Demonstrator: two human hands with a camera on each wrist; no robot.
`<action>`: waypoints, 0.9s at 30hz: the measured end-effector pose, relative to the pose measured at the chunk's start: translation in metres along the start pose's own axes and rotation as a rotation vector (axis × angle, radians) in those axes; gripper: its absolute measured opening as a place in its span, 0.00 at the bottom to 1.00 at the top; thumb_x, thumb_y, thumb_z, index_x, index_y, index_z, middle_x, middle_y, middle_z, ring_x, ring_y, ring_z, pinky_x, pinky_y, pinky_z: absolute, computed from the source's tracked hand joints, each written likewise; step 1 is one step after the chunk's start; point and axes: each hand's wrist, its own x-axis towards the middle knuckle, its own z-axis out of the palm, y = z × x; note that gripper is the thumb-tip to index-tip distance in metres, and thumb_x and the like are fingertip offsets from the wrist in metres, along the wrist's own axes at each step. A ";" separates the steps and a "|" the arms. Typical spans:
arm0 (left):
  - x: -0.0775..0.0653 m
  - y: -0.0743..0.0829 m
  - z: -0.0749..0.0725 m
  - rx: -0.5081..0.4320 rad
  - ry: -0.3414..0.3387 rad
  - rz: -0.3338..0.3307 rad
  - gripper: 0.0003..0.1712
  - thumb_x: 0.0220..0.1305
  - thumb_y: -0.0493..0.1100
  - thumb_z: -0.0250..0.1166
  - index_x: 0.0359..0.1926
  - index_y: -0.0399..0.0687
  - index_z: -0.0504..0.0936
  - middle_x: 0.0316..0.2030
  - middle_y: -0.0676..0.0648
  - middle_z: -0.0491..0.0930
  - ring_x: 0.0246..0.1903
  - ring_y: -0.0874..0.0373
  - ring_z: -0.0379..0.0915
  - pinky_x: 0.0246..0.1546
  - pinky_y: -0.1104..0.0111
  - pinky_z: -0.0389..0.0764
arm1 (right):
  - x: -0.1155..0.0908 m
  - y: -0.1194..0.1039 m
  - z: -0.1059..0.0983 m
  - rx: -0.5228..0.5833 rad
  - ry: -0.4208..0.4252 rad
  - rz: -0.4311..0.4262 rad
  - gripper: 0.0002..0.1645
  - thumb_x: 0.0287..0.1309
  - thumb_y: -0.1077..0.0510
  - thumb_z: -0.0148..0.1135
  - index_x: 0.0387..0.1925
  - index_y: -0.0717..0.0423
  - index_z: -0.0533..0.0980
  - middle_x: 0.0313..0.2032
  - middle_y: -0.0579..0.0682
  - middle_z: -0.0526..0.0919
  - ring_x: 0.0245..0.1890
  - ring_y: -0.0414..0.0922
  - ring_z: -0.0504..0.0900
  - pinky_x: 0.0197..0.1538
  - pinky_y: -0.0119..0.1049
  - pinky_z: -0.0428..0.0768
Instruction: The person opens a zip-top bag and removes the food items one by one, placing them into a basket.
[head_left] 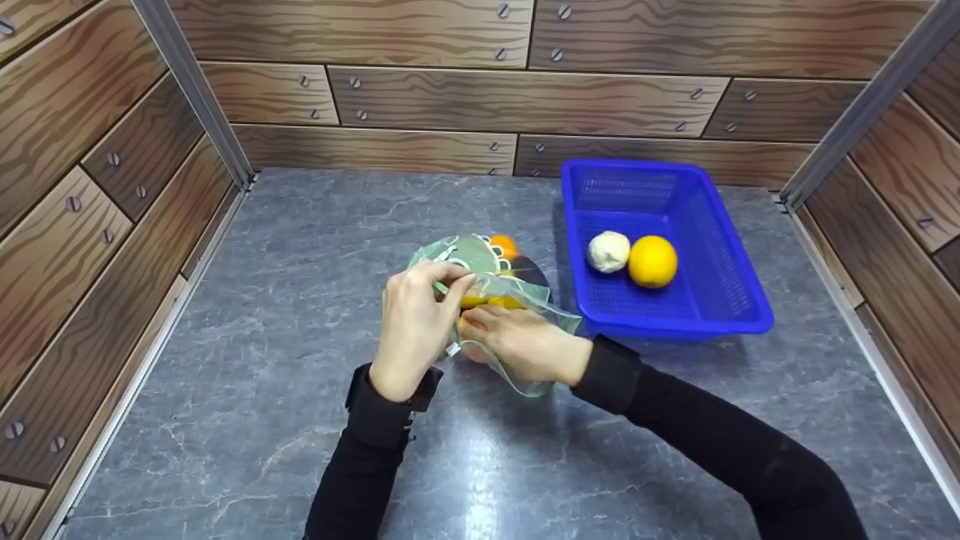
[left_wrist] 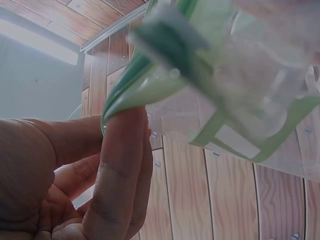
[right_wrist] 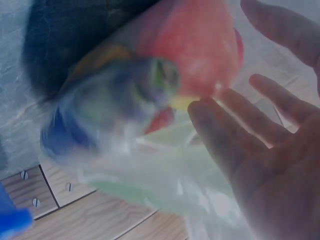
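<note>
A clear, green-edged zip bag (head_left: 472,251) lies on the grey surface with several fruits and vegetables inside. My left hand (head_left: 412,315) pinches its mouth edge between thumb and fingers; the left wrist view shows the green rim (left_wrist: 125,95) in that pinch. My right hand (head_left: 529,341) reaches into the mouth. In the right wrist view its fingers are spread and loosely extended beside a round pinkish-red fruit (right_wrist: 195,45). A dark purple eggplant-like piece (right_wrist: 120,95) lies blurred behind the film. An orange ball-shaped piece (head_left: 503,246) shows at the bag's far side.
Right of the bag stands a blue plastic basket (head_left: 739,259). It holds a white garlic-like bulb (head_left: 608,251) and a yellow-orange citrus fruit (head_left: 652,261). Wood-patterned walls (head_left: 420,94) enclose the grey marbled surface (head_left: 300,262) at the back and both sides.
</note>
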 end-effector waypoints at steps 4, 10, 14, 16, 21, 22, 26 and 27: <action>0.000 0.000 0.000 0.001 -0.001 -0.003 0.06 0.61 0.45 0.68 0.32 0.50 0.88 0.29 0.52 0.86 0.24 0.62 0.79 0.26 0.72 0.77 | 0.005 -0.002 0.012 -0.113 -0.105 0.033 0.29 0.63 0.50 0.60 0.64 0.54 0.69 0.62 0.51 0.74 0.61 0.49 0.76 0.59 0.42 0.79; 0.001 -0.001 -0.001 0.006 0.004 0.001 0.05 0.61 0.45 0.68 0.33 0.50 0.88 0.30 0.52 0.87 0.25 0.62 0.79 0.27 0.72 0.77 | 0.010 -0.003 0.022 -0.265 -0.199 0.049 0.44 0.45 0.54 0.73 0.65 0.50 0.65 0.65 0.47 0.69 0.63 0.46 0.73 0.53 0.40 0.82; 0.001 -0.001 -0.002 0.004 0.007 0.003 0.05 0.61 0.44 0.68 0.33 0.50 0.88 0.29 0.51 0.86 0.24 0.63 0.78 0.27 0.72 0.77 | 0.010 -0.001 0.023 -0.309 -0.165 0.022 0.45 0.40 0.54 0.76 0.63 0.49 0.66 0.63 0.47 0.70 0.59 0.46 0.75 0.46 0.38 0.84; 0.001 -0.001 -0.002 0.002 0.005 0.005 0.05 0.61 0.44 0.68 0.33 0.50 0.88 0.29 0.51 0.86 0.24 0.63 0.78 0.26 0.72 0.77 | 0.009 0.000 0.022 -0.328 -0.147 0.002 0.45 0.40 0.55 0.75 0.63 0.49 0.66 0.62 0.46 0.70 0.57 0.45 0.75 0.44 0.37 0.84; 0.001 -0.001 -0.003 0.000 0.010 0.004 0.05 0.62 0.45 0.68 0.34 0.50 0.88 0.29 0.51 0.86 0.23 0.63 0.77 0.26 0.72 0.76 | 0.003 0.003 0.014 -0.259 -0.087 -0.051 0.40 0.46 0.55 0.71 0.63 0.50 0.68 0.62 0.47 0.73 0.55 0.46 0.75 0.49 0.38 0.81; 0.001 -0.001 -0.003 -0.001 0.012 0.004 0.05 0.62 0.45 0.68 0.34 0.50 0.88 0.29 0.51 0.86 0.22 0.63 0.77 0.25 0.73 0.76 | 0.002 0.003 0.011 -0.242 -0.071 -0.065 0.38 0.47 0.55 0.70 0.63 0.51 0.69 0.61 0.48 0.74 0.54 0.47 0.75 0.50 0.38 0.81; 0.000 0.000 -0.004 -0.009 0.021 0.000 0.05 0.62 0.45 0.68 0.33 0.50 0.88 0.28 0.51 0.86 0.21 0.63 0.76 0.25 0.72 0.75 | 0.000 0.000 -0.002 -0.213 -0.009 -0.107 0.27 0.55 0.55 0.63 0.57 0.54 0.73 0.57 0.50 0.77 0.49 0.48 0.77 0.47 0.39 0.81; 0.000 0.000 -0.004 -0.010 0.022 0.000 0.05 0.62 0.45 0.68 0.33 0.50 0.88 0.28 0.51 0.86 0.21 0.63 0.76 0.25 0.72 0.75 | -0.001 -0.001 -0.006 -0.211 0.006 -0.112 0.25 0.57 0.55 0.61 0.56 0.54 0.73 0.55 0.50 0.78 0.48 0.48 0.78 0.47 0.39 0.81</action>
